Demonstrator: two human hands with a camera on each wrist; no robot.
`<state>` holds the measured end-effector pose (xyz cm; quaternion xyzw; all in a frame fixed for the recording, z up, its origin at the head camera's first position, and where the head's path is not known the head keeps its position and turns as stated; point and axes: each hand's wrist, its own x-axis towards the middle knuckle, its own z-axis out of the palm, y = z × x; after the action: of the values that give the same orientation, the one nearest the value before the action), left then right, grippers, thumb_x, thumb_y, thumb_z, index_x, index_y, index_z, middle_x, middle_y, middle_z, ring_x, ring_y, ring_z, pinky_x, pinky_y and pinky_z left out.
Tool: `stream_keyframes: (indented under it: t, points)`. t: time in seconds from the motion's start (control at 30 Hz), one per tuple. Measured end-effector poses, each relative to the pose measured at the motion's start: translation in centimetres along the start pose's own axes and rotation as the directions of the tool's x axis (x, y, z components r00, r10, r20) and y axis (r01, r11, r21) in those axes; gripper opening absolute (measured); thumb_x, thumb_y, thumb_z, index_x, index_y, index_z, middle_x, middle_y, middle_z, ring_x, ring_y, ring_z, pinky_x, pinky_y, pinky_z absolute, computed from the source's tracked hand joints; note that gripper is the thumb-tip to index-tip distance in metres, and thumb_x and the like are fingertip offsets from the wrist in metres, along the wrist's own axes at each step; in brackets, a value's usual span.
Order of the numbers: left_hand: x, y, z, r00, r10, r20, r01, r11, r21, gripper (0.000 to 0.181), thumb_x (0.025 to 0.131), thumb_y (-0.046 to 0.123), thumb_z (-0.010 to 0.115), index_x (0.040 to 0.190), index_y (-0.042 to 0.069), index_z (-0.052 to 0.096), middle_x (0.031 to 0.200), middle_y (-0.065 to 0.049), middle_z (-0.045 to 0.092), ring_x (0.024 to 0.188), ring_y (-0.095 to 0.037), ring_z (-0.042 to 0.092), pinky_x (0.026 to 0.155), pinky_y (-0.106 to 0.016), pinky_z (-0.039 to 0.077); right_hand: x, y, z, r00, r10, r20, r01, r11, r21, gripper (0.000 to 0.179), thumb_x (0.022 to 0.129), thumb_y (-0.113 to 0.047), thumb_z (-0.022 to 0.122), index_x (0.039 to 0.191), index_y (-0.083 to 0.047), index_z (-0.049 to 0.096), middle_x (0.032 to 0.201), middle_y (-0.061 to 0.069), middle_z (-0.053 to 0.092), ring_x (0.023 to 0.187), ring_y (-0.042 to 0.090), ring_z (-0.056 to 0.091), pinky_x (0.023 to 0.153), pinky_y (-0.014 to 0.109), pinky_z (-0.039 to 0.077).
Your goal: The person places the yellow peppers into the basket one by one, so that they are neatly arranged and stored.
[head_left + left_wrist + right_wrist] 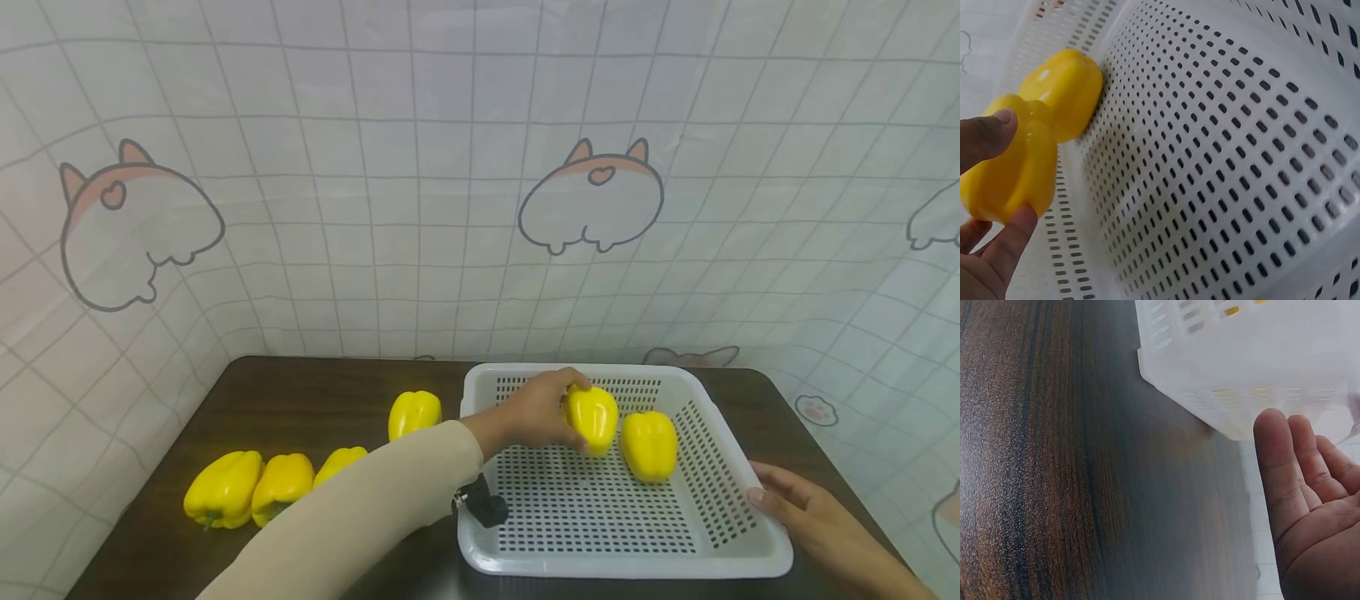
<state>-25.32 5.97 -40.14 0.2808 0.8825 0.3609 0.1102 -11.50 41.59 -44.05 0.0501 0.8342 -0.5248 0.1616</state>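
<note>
My left hand (542, 408) grips a yellow bell pepper (592, 421) between thumb and fingers, over the white perforated basket (626, 567). In the left wrist view the held pepper (1022, 165) overlaps a second bell pepper (1067, 90), which lies in the basket toward its right side. At the basket's right rim is my right hand (813, 521), its thumb on the rim and its fingers along the outside. The right wrist view shows those fingers (1274, 447) nearly straight beside the basket's outer wall (1260, 362).
Several more yellow bell peppers (223, 489) lie on the dark wooden table (315, 400) left of the basket, some partly hidden behind my left sleeve (367, 517). A single pepper (415, 414) sits farther back, near the basket's left side. A grid-patterned curtain (420, 208) hangs behind the table.
</note>
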Motion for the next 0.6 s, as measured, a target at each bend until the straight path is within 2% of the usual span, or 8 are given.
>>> stream_keyframes:
  t: [0.13,0.33,0.6]
  points:
    - [0.3,-0.2,0.6,0.999,-0.026,-0.024,0.026,0.999,-0.028,0.083,0.067,0.018,0.098,0.140,0.022,0.057,0.125,0.006,0.062,0.105,-0.011,0.060,0.085,-0.025,0.052,0.0,0.2,-0.1,1.000,-0.017,0.016,0.017,1.000,0.017,0.072,0.110,-0.031,0.046,0.155,0.014,0.012,0.134,0.031,0.057,0.103,0.036,0.069,0.082,0.051,0.060]
    - [0.6,-0.7,1.3,0.999,-0.043,-0.026,0.041,0.995,-0.087,0.081,0.067,0.017,0.098,0.138,0.022,0.058,0.121,0.006,0.062,0.101,-0.010,0.060,0.085,-0.025,0.053,0.0,0.5,-0.3,0.998,-0.055,0.041,0.054,0.998,0.020,0.070,0.112,-0.029,0.043,0.155,0.015,0.009,0.131,0.028,0.060,0.103,0.034,0.070,0.080,0.048,0.061]
    - [0.8,-0.8,1.9,0.997,-0.077,-0.030,0.075,0.995,-0.067,0.084,0.066,0.019,0.098,0.139,0.024,0.057,0.126,0.007,0.061,0.103,-0.008,0.060,0.091,-0.026,0.052,0.0,0.4,-0.1,0.999,-0.033,0.022,0.033,0.999,0.019,0.073,0.111,-0.030,0.045,0.155,0.015,0.008,0.132,0.029,0.059,0.102,0.034,0.070,0.079,0.047,0.061]
